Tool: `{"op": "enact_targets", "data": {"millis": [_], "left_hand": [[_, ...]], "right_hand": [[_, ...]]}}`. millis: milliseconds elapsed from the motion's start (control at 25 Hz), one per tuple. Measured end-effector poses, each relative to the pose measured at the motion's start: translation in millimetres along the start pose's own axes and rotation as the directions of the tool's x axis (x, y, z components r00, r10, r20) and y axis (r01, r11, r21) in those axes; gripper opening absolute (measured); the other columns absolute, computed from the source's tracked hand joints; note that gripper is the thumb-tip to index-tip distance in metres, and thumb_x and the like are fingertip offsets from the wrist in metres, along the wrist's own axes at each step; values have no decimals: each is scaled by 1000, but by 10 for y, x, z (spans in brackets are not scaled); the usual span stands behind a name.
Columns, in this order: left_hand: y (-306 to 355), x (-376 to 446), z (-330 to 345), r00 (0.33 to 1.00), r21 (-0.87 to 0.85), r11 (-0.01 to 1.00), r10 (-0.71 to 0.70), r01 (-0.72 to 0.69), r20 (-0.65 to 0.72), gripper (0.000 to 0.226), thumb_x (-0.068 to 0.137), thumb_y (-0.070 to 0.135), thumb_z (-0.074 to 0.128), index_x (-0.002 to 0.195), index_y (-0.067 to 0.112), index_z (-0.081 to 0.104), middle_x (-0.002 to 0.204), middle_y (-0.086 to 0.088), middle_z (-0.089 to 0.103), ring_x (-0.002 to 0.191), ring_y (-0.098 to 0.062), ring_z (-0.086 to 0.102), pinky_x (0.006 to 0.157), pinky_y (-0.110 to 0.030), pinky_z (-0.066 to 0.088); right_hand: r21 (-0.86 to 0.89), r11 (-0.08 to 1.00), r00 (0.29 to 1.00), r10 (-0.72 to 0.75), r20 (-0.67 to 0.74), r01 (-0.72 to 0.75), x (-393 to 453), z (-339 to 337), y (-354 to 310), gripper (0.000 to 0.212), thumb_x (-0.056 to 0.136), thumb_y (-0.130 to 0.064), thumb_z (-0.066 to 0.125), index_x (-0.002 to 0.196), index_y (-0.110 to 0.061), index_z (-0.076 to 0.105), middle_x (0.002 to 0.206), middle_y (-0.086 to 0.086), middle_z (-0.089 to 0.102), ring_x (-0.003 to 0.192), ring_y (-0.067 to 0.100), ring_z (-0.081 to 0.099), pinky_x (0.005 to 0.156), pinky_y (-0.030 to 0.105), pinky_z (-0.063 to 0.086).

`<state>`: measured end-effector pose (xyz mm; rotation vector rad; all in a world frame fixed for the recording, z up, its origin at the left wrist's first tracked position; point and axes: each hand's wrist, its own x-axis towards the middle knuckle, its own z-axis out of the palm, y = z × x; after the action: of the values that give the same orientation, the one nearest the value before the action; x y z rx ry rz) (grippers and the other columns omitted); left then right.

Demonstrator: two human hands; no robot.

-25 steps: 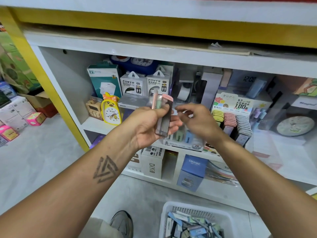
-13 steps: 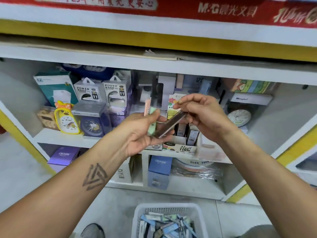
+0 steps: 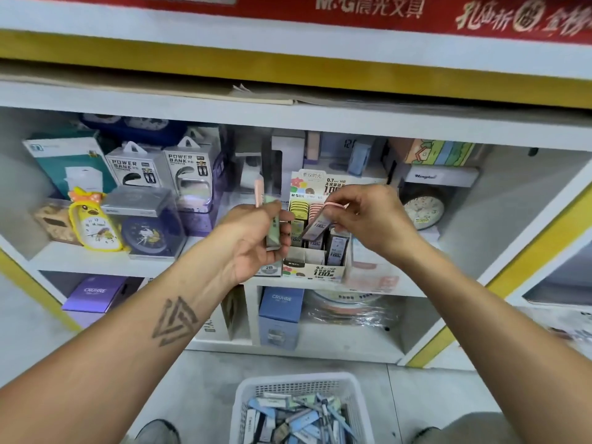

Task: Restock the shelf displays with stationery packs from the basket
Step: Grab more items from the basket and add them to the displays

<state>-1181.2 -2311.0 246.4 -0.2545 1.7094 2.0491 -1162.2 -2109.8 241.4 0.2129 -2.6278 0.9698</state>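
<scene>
Right hand (image 3: 368, 216) is pinching one pink-capped lead pack (image 3: 317, 224) by its top end between thumb and fingertips, pack tilting down-left with its lower end sitting over the slots of the cardboard display box (image 3: 315, 270) on the middle shelf (image 3: 105, 256). Can't tell whether the pack's lower end is touching the packs already standing in the box. Left hand (image 3: 256, 241) is gripping a small bunch of packs (image 3: 272, 224), fingers curling round them, thumb on the near side; a green one is facing the camera and a pink cap is sticking up above the knuckles. This bunch is hanging just left of the display box, near the right hand's pack but apart from it. White basket (image 3: 246, 398) is sitting on the floor below, between the forearms, holding a loose heap of blue, green and grey packs. Left of the hands on the same shelf a yellow duck clock (image 3: 94, 222) and a dark round clock in a clear case (image 3: 145, 233) are standing; two power bank boxes (image 3: 160, 169) are standing behind them.
</scene>
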Motion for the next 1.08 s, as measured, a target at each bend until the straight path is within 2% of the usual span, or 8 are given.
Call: {"op": "enact_targets", "data": {"millis": [160, 400, 560, 600, 680, 760, 920, 1080], "left_hand": [[10, -28, -42, 999, 7, 1000, 0, 0, 35, 29, 103, 26, 50, 105, 3, 68, 67, -6, 59, 55, -18, 53, 52, -26, 48], [19, -84, -102, 990, -22, 1000, 4, -1, 141, 16, 102, 18, 52, 107, 5, 60, 71, -14, 63, 55, -20, 53, 45, -22, 44], [31, -105, -136, 972, -88, 996, 17, 4, 235, 10, 100, 7, 52, 106, 1, 56, 84, -23, 68, 59, -23, 58, 45, -23, 44], [28, -99, -147, 969, -91, 996, 17, 5, 247, 15, 99, 6, 53, 110, -2, 59, 87, -24, 68, 61, -23, 59, 46, -24, 46], [18, -82, -164, 965, -88, 996, 18, 5, 262, 21, 98, 5, 53, 112, -5, 65, 93, -25, 69, 65, -22, 62, 51, -25, 49], [4, -75, -173, 962, -80, 997, 19, 3, 272, 20, 97, 4, 53, 109, -4, 68, 96, -25, 70, 69, -22, 64, 55, -27, 51], [11, -76, -236, 957, -82, 997, 13, 11, 288, 19, 95, 5, 55, 101, -6, 70, 95, -23, 71, 78, -25, 69, 67, -30, 58], [58, -63, -380, 992, -121, 993, 18, -2, 125, 14, 95, 1, 56, 98, -6, 68, 92, -25, 70, 80, -31, 71, 66, -30, 61]], "right_hand": [[-298, 943, 985, -171, -40, 151, -9, 97, -14, 14, 94, -29, 65, 92, -19, 76, 85, -6, 70, 80, 20, 63, 70, 40, 53], [-362, 922, 989, -148, 2, 139, -7, 216, 9, 12, 94, -25, 67, 94, -14, 60, 85, 0, 63, 78, 26, 58, 63, 36, 44], [-465, 865, 983, -168, 79, 185, -3, 245, 22, 17, 97, -19, 59, 93, -12, 74, 99, -2, 66, 94, 21, 60, 74, 35, 47], [-375, 914, 988, -146, 47, 153, 11, 242, -4, 17, 97, -18, 60, 94, -13, 76, 99, -2, 69, 94, 19, 61, 77, 35, 49], [67, 997, 1000, 30, -10, -29, 44, 225, -107, 14, 96, -21, 64, 95, -17, 78, 91, -3, 74, 84, 12, 66, 75, 27, 52], [486, 853, 981, 180, 73, -192, 59, 237, -228, 11, 95, -24, 68, 96, -18, 78, 83, 0, 76, 70, 12, 62, 61, 21, 50], [639, 737, 975, 164, 147, -220, 69, 305, -335, 11, 88, -12, 73, 97, -5, 75, 74, 12, 70, 60, 15, 59, 54, 23, 49], [749, 617, 970, 136, 200, -241, 100, 318, -304, 12, 83, 0, 73, 95, 3, 74, 83, 20, 72, 74, 26, 71, 73, 29, 60]]}}
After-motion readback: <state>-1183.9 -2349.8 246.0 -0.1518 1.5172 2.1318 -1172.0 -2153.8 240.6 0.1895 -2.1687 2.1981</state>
